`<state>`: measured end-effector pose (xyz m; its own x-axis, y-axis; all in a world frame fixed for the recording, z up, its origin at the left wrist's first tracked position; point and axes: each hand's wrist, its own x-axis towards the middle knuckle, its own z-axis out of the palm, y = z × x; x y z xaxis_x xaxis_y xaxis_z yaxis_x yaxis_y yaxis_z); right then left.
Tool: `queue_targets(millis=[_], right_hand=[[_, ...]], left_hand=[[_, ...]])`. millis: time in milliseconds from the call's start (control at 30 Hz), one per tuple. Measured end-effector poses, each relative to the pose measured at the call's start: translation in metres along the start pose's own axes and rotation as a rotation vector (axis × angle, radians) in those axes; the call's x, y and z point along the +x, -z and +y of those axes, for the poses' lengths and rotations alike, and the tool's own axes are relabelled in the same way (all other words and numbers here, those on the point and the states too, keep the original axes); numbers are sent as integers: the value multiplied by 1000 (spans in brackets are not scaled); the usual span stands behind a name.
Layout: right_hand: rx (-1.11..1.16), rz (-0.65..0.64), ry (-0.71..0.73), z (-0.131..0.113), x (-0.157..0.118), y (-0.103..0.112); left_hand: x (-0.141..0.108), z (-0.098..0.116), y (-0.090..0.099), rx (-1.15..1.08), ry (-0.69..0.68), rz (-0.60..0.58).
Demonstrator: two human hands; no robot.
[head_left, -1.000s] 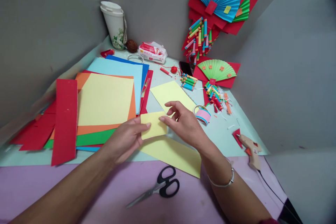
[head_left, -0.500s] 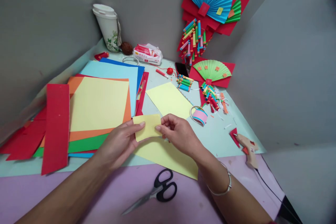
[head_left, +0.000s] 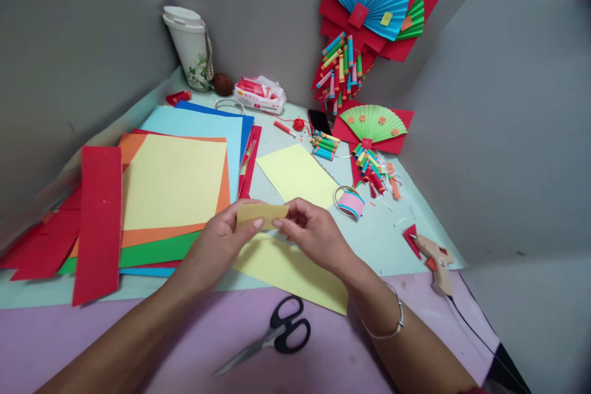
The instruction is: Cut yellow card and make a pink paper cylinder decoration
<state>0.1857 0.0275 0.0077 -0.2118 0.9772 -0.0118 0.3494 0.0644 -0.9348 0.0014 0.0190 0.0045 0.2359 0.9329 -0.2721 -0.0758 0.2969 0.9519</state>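
A small piece of yellow paper [head_left: 261, 214] is held between my two hands, tilted so that it looks like a narrow strip. My left hand [head_left: 231, 231] grips its left end, with the thumb on the near face. My right hand [head_left: 311, 228] pinches the right end between thumb and fingers. Under the hands lies a larger yellow sheet [head_left: 295, 274], and another yellow sheet [head_left: 298, 175] rests beyond them. Black-handled scissors [head_left: 277, 332] lie on the purple surface close to me, their blades pointing left.
Stacked coloured paper [head_left: 173, 181] and a red strip [head_left: 98, 221] lie left. A tape roll [head_left: 349, 203] and a glue gun [head_left: 436, 258] are right. Behind stand a white cup [head_left: 189, 49], a tissue pack [head_left: 260, 95], small paper rolls [head_left: 325, 145] and a green paper fan [head_left: 373, 123].
The small yellow paper has tipped from nearly face-on to a narrow, darker strip. My left hand has moved slightly up and right, its thumb closer to the right thumb.
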Motion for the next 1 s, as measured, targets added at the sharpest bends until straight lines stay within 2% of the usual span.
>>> queue_targets(millis=[100,233,400,600,733,833,1000], right_hand=[[56,-29,-13,0,-1,0],[107,-59,8,3,0,-1],[168,-58,-21,3,1,0],[105,-29,-11,1,2,3],[116,-15,-13,3,2,2],[81,42,63,4,2,3],[-93,91,231,7,1,3]], left_hand=[[0,0,0,-64,-39,-25],[-1,1,-3,-157,42,-60],[0,0,-4,-131,101,-16],[2,-2,0,4,96,-16],[2,2,-2,13,47,-11],[2,4,-3,-20,18,-35],[2,4,-2,-51,110,-29]])
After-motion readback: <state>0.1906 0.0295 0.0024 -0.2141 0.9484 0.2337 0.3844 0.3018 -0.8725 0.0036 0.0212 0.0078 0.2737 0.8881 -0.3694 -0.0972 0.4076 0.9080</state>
